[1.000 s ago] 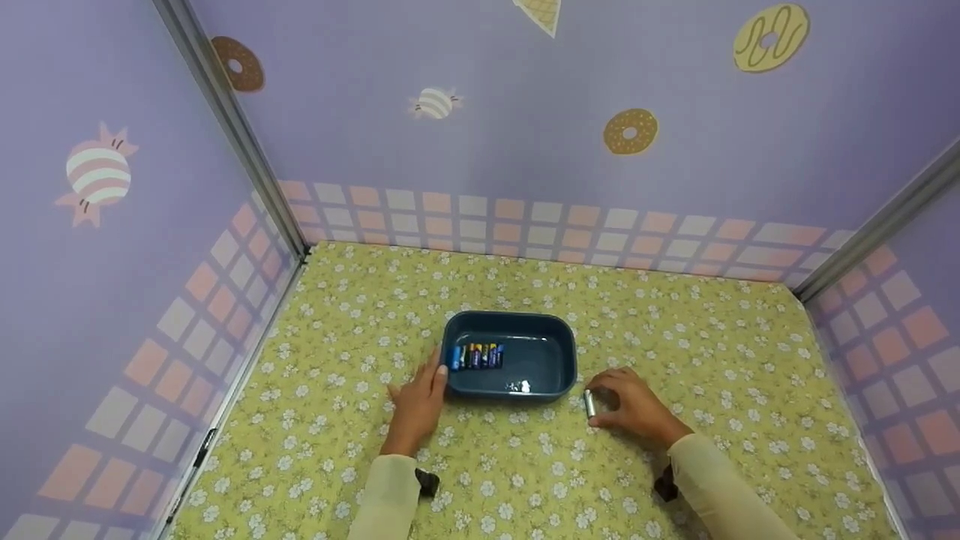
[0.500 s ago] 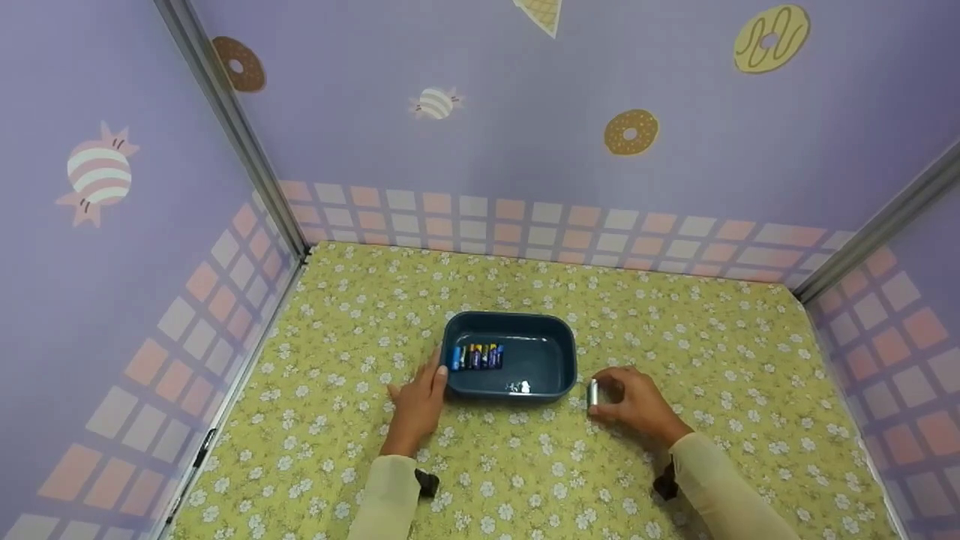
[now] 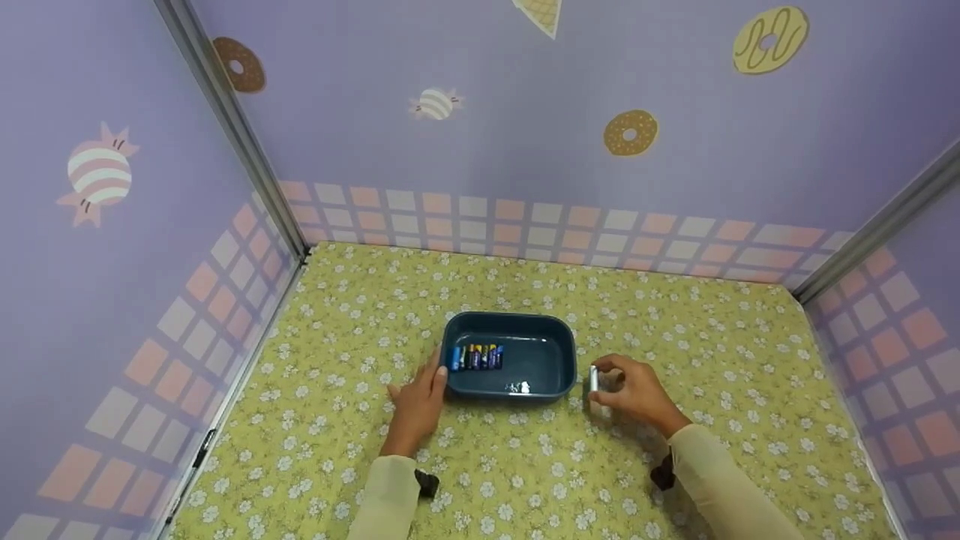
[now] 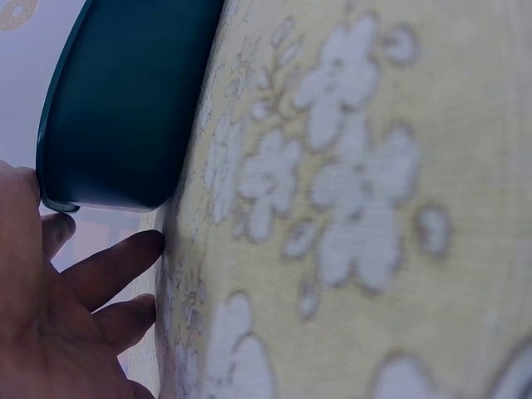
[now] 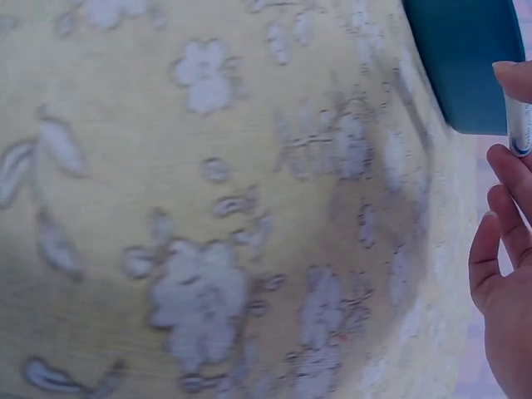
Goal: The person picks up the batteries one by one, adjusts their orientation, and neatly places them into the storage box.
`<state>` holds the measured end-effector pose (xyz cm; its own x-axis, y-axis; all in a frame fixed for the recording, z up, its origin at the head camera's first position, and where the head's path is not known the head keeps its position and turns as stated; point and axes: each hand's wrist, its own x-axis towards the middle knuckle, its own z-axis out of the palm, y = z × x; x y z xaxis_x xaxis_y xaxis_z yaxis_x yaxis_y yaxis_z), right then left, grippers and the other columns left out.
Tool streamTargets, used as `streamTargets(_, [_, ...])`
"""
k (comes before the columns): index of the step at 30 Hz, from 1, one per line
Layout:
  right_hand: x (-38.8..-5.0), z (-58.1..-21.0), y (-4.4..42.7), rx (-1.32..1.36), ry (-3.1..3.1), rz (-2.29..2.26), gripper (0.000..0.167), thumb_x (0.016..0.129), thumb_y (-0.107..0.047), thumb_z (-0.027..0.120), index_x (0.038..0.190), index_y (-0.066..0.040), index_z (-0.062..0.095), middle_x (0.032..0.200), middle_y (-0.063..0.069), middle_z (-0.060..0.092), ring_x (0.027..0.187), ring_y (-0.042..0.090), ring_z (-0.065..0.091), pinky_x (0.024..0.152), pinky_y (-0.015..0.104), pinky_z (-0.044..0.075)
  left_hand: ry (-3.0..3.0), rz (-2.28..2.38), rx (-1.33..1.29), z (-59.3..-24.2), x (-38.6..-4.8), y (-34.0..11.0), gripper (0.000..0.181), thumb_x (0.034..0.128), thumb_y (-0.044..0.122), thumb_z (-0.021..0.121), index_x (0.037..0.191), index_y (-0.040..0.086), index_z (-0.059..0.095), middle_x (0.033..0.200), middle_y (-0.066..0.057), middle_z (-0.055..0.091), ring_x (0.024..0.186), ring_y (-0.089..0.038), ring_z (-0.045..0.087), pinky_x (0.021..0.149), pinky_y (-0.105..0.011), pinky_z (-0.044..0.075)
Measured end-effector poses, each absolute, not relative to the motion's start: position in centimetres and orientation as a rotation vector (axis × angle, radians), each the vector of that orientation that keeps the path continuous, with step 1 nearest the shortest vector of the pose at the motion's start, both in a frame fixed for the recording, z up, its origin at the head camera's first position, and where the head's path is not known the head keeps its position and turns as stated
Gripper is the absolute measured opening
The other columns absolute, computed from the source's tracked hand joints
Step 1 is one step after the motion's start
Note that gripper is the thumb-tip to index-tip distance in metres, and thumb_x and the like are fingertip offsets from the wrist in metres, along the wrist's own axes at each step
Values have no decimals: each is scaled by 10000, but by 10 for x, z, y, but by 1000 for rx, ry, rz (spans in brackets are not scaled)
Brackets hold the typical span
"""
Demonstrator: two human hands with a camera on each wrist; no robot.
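Observation:
A dark blue rectangular bin stands on the table with several batteries lined up side by side at its left end. My left hand rests against the bin's left side, its fingers fairly straight. The left wrist view shows those fingers beside the bin's outer wall. To the right of the bin, my right hand pinches a whitish-silver battery by its two ends, between thumb and fingers. In the right wrist view, part of that battery shows near the bin, partly cut off by the frame edge.
A yellow floral cloth covers the table. Purple walls with printed sweets enclose the back and sides. A dark pen-like object lies along the left edge. Each wrist wears a dark camera mount.
My right hand has moved slightly up and away from me with the battery, which has turned more upright in the head view. The left hand, the bin and the batteries inside have stayed put.

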<state>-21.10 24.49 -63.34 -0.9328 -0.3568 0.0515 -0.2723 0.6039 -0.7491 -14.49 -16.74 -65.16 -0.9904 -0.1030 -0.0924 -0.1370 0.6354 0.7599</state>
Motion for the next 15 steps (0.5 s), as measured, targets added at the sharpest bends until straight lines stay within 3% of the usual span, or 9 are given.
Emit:
streamTargets(8, [-219, -618, 236, -568, 2766, -1276, 476, 770, -232, 913, 1192, -152, 708, 1073, 1, 709, 953, 261, 657, 758, 371, 564, 2788, 1287, -203, -653, -144, -168, 677, 1047, 693, 208, 1645, 376, 182, 1649, -115, 343, 1493, -430, 363, 1169, -730, -158])
streamTargets(15, [-229, -607, 225, -642, 2779, -1287, 485, 765, -213, 917, 1185, -136, 689, 1057, -7, 702, 1008, 344, 663, 806, 510, 562, 2787, 1281, -225, -651, -145, -168, 670, 1046, 694, 216, 1641, 388, 189, 1644, -113, 350, 1502, -412, 355, 1177, -722, -153])
